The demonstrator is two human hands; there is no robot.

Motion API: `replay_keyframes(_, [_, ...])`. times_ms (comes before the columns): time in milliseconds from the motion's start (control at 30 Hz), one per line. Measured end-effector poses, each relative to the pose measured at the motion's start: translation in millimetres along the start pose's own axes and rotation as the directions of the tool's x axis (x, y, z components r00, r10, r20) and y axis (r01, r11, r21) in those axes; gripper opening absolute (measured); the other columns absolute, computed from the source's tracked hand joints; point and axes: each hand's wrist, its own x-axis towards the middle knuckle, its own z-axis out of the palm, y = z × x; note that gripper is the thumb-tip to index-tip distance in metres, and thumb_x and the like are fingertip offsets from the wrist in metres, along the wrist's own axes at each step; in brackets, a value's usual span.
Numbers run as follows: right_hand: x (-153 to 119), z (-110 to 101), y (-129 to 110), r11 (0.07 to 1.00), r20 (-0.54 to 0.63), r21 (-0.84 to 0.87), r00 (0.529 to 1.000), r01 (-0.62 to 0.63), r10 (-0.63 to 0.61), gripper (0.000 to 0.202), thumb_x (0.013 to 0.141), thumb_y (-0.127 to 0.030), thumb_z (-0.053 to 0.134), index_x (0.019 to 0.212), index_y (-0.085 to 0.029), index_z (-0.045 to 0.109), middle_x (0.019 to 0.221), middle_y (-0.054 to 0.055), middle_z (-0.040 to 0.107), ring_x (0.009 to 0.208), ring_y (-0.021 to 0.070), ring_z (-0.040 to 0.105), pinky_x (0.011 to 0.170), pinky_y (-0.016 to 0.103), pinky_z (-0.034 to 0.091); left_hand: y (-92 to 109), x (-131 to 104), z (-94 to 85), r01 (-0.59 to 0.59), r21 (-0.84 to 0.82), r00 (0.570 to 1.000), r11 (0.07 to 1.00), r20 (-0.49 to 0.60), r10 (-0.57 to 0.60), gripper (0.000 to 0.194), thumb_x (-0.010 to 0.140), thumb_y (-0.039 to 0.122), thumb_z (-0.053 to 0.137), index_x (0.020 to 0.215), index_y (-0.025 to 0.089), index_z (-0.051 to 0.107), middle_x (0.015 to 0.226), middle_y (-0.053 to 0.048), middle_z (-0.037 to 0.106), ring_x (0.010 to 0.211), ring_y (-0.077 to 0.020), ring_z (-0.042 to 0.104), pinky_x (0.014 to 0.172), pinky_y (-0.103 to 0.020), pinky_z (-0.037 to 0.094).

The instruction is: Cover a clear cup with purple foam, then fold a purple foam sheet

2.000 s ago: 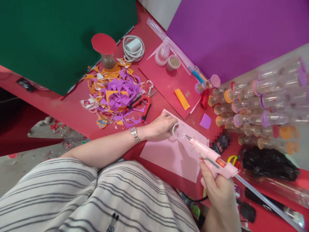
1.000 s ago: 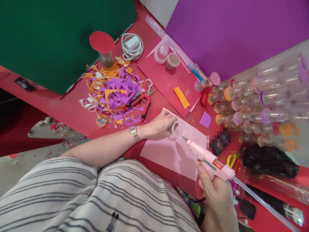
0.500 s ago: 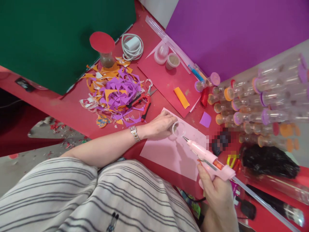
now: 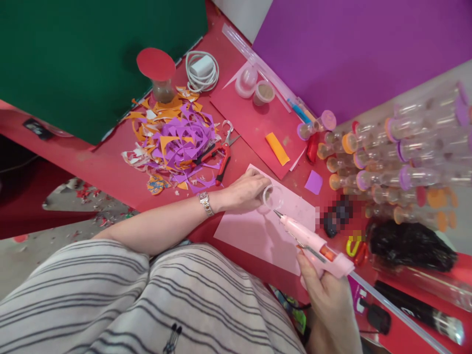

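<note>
Over a pink sheet of paper (image 4: 261, 241), my left hand (image 4: 248, 191) is closed on a small clear plastic cup (image 4: 273, 197) with its rim tilted toward the right. Something brownish shows inside the cup. My right hand (image 4: 328, 295) is wrapped round a pink glue gun (image 4: 313, 241), and a long clear glue stick (image 4: 398, 314) sticks out of its back end. The gun's metal tip points at the near side of the cup's rim; whether they touch I cannot tell.
Purple and orange paper scraps (image 4: 184, 137) lie at left beside red-handled scissors (image 4: 224, 152). Behind are a coiled white cable (image 4: 202, 69) and a small filled cup (image 4: 263, 93). Joined plastic cups (image 4: 413, 147) are stacked at right, near a black plastic bag (image 4: 413, 246).
My right hand has moved the glue gun slightly to the left, so its tip has shifted along the cup's near rim. The left hand and cup have stayed in place.
</note>
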Motion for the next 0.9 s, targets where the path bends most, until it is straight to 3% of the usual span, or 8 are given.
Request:
replay_keyframes(267, [2,1,3,1.0,-0.017,-0.009,1.0,0.004,-0.004,0.043,0.081,-0.06,0.061,0.084,-0.018,0.07,0.076,0.009,0.075,0.071,0.0248,0.071,0.063,0.034,0.057,-1,0,-0.5,-0.004,0.014,1.0,1.0,0.016,0.004,0.007,0.082,0.019,0.061,0.085,0.016,0.056,0.084,-0.003,0.06,0.08,-0.0164,0.052,0.094,-0.035,0.04])
replay_keyframes(467, [8,-3,5,0.999,-0.055,-0.015,0.998,-0.038,0.037,0.048,0.079,-0.066,0.06,0.075,-0.019,0.069,0.063,0.008,0.07,0.06,0.0238,0.069,0.057,0.033,0.055,1,1,-1.7,0.022,0.03,1.0,0.999,0.018,-0.023,0.008,0.079,0.014,0.06,0.085,0.017,0.055,0.086,-0.004,0.061,0.081,-0.0164,0.053,0.092,-0.034,0.042])
replay_keyframes(633, [5,-2,13,0.997,-0.024,0.006,0.997,-0.075,0.075,0.044,0.077,-0.063,0.065,0.076,-0.019,0.069,0.064,0.008,0.07,0.065,0.0253,0.071,0.059,0.034,0.056,1,1,-2.6,0.037,0.029,0.999,0.999,0.023,-0.038,0.007,0.08,0.013,0.059,0.083,0.017,0.054,0.087,-0.004,0.061,0.084,-0.017,0.053,0.091,-0.034,0.042])
replay_keyframes(900, [2,0,10,1.0,-0.054,-0.023,0.998,-0.007,0.006,0.047,0.08,-0.064,0.06,0.076,-0.018,0.07,0.064,0.008,0.07,0.061,0.0235,0.069,0.06,0.034,0.057,0,2,-0.3,0.022,0.038,1.0,0.999,0.02,-0.023,0.006,0.08,0.014,0.058,0.082,0.018,0.053,0.085,-0.004,0.06,0.081,-0.0167,0.052,0.093,-0.034,0.041])
